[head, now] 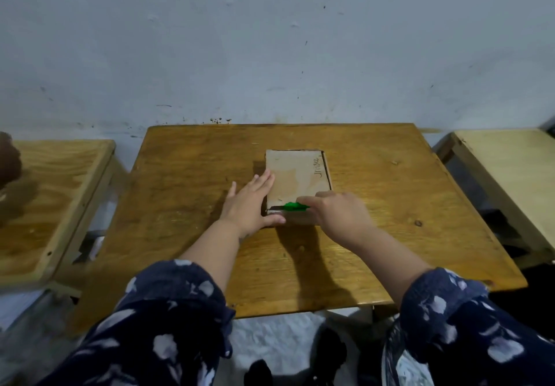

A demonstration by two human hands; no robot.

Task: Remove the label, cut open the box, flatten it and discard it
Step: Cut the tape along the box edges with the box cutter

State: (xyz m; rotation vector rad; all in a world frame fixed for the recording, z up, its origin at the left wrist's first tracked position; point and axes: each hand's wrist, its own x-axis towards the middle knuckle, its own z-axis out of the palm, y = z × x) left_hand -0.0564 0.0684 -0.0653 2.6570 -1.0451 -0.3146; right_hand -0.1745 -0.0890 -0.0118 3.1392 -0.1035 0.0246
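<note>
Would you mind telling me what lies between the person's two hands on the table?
In the head view, the near edge of the cardboard box and the green cutter held in the right hand; the left hand steadies the box.

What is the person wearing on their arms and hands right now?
Both arms wear dark navy sleeves with a pale floral print, pushed up toward the elbows. The left hand and right hand are bare: no gloves, rings or watch visible.

Single head-worn wide-angle view looked forward and down, close over wooden table [375, 205]; wall [270, 40] stood beyond fingertips [267, 174], sleeves nearest lens. No second view.
</note>
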